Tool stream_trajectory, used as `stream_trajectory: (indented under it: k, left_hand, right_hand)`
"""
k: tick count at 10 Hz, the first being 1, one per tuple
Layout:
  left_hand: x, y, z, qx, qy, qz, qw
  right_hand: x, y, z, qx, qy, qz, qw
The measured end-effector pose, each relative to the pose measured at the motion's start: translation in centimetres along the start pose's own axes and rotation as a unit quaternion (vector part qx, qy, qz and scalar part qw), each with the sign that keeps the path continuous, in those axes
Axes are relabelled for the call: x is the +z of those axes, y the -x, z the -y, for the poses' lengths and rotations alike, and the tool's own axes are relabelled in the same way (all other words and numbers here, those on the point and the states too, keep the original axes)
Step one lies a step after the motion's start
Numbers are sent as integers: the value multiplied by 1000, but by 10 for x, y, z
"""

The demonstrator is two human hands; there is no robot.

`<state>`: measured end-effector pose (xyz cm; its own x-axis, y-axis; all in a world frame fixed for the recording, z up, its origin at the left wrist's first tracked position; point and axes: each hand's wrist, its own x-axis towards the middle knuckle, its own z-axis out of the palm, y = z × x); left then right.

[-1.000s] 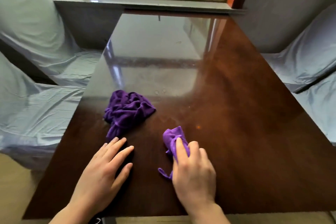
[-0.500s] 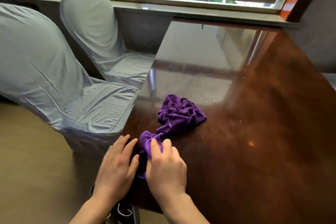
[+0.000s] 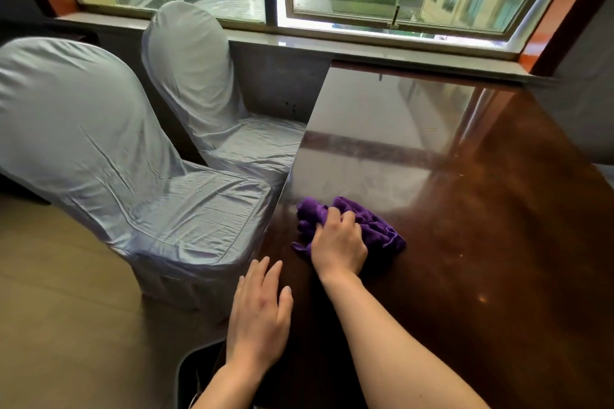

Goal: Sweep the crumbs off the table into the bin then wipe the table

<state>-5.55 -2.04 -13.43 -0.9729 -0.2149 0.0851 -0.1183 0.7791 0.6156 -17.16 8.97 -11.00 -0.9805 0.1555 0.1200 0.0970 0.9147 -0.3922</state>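
Observation:
A crumpled purple cloth [image 3: 378, 226] lies on the glossy dark brown table [image 3: 498, 209], close to its left edge. My right hand [image 3: 339, 242] presses down on the cloth, fingers curled into its folds. My left hand [image 3: 260, 309] rests flat at the table's near left edge, fingers apart and holding nothing. Below that edge, a dark bin [image 3: 196, 375] shows partly on the floor. A tiny speck [image 3: 432, 129] sits far back on the table.
Two chairs in pale grey covers, the near chair [image 3: 149, 202] and the far chair [image 3: 212, 103], stand along the table's left side. A window sill [image 3: 365, 46] runs behind the table's far end. Tan floor [image 3: 66, 309] lies to the left.
My right hand has gone forward from the near edge onto the bunched purple cloth. The small cloth it held now merges with that bunch. My left hand stays by the edge.

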Motion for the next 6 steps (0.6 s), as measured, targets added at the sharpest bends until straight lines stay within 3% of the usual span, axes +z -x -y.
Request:
stream_trajectory:
  k: [3, 6]
  left_hand:
    - [-8, -22, -8, 5, -12, 15, 1000]
    - [-20, -27, -32, 10, -134, -1, 991]
  right_hand:
    - [-10, 10, -3, -5, -50, 68, 996]
    - [-41, 34, -32, -71, -82, 80, 991]
